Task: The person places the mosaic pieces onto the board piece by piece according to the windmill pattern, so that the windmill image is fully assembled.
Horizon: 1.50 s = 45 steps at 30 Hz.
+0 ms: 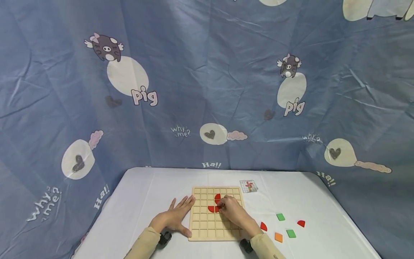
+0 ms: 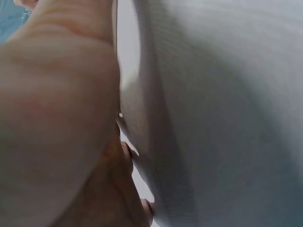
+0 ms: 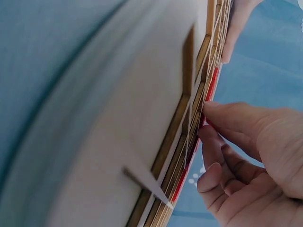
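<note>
A wooden grid board (image 1: 202, 230) lies on the white table, with red quarter-round tiles in its middle cells. One red tile (image 1: 217, 197) sits higher up, another red tile (image 1: 211, 209) lower and to the left. My right hand (image 1: 233, 212) reaches over the board from the right. In the right wrist view, its thumb and index finger (image 3: 210, 135) pinch a red tile at the board's surface, mostly hidden by the fingertips. With fingers spread, my left hand (image 1: 174, 217) rests at the board's left edge, thumb near the lower corner. The left wrist view shows mostly palm and table.
Right of the board lie a loose red tile (image 1: 263, 226), a second red one (image 1: 301, 223), a green tile (image 1: 280, 217), another green one (image 1: 291, 233) and an orange square (image 1: 278, 237). A gridded pattern card (image 1: 253, 188) lies beyond the board's far right corner.
</note>
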{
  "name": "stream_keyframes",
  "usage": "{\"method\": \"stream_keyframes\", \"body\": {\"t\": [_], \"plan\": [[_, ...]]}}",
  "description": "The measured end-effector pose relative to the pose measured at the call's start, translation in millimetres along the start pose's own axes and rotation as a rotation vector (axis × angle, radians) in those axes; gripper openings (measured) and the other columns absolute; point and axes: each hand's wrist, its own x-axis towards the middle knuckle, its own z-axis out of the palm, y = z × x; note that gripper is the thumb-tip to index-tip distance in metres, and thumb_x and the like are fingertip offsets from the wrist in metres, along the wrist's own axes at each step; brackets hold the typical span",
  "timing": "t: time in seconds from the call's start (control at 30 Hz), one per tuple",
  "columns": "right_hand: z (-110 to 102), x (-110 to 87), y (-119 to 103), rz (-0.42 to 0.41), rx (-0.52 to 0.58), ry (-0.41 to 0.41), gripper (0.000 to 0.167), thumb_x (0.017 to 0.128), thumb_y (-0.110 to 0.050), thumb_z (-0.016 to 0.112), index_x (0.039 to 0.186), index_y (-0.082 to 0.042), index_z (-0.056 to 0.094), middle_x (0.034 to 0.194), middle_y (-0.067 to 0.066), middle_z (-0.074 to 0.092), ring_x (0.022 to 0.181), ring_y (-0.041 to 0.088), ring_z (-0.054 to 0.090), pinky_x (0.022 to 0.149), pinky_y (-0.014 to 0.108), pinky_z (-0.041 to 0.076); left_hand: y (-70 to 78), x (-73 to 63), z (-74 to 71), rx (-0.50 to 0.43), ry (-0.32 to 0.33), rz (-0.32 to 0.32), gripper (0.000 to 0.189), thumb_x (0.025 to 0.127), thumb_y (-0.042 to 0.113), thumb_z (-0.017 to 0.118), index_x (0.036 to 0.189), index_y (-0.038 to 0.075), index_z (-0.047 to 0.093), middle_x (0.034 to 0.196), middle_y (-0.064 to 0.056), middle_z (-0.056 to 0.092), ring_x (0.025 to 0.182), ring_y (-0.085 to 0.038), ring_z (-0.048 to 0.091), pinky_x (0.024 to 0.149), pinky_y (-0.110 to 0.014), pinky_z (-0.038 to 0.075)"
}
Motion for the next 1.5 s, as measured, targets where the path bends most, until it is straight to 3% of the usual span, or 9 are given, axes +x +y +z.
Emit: {"method": "stream_keyframes", "body": {"t": [0.43, 0.87, 1.2, 1.5], "plan": [[-16, -17.9, 4, 0.041, 0.016, 0.024, 0.017, 0.085, -0.008, 0.071, 0.102, -0.006, 0.071, 0.095, 0.002, 0.065, 0.087, 0.015, 0.062, 0.073, 0.025, 0.056, 3.1, -3.2, -3.2, -0.033, -0.004, 0.007, 0.131, 0.059, 0.066, 0.075, 0.156, 0.008, 0.009, 0.164, -0.011, 0.004, 0.150, -0.035, 0.004, 0.117, -0.066, -0.003], [-55, -64.6, 32, 0.194, 0.016, 0.009, 0.022, 0.082, -0.010, 0.071, 0.102, -0.011, 0.063, 0.096, -0.003, 0.059, 0.086, 0.012, 0.051, 0.068, 0.025, 0.047, 0.6, -1.5, -1.7, -0.028, 0.007, 0.007, 0.132, 0.058, 0.069, 0.074, 0.156, 0.009, 0.009, 0.164, -0.011, 0.005, 0.150, -0.034, 0.005, 0.117, -0.066, -0.002], [-90, -101.3, 49, 0.324, -0.011, -0.036, 0.037, 0.075, -0.015, 0.078, 0.106, -0.015, 0.060, 0.100, -0.003, 0.057, 0.091, 0.014, 0.050, 0.070, 0.026, 0.046, 1.2, -2.8, -1.7, -0.027, 0.002, 0.009, 0.131, 0.059, 0.068, 0.075, 0.156, 0.009, 0.009, 0.164, -0.011, 0.004, 0.150, -0.035, 0.005, 0.117, -0.066, -0.003], [-94, -114.1, 58, 0.359, -0.012, -0.122, 0.038, 0.073, -0.019, 0.082, 0.105, -0.014, 0.062, 0.098, -0.005, 0.056, 0.092, 0.014, 0.050, 0.074, 0.031, 0.047, 3.8, -4.1, -3.2, -0.027, 0.001, 0.015, 0.130, 0.060, 0.066, 0.076, 0.156, 0.007, 0.009, 0.164, -0.012, 0.004, 0.150, -0.036, 0.005, 0.116, -0.067, -0.002]]}}
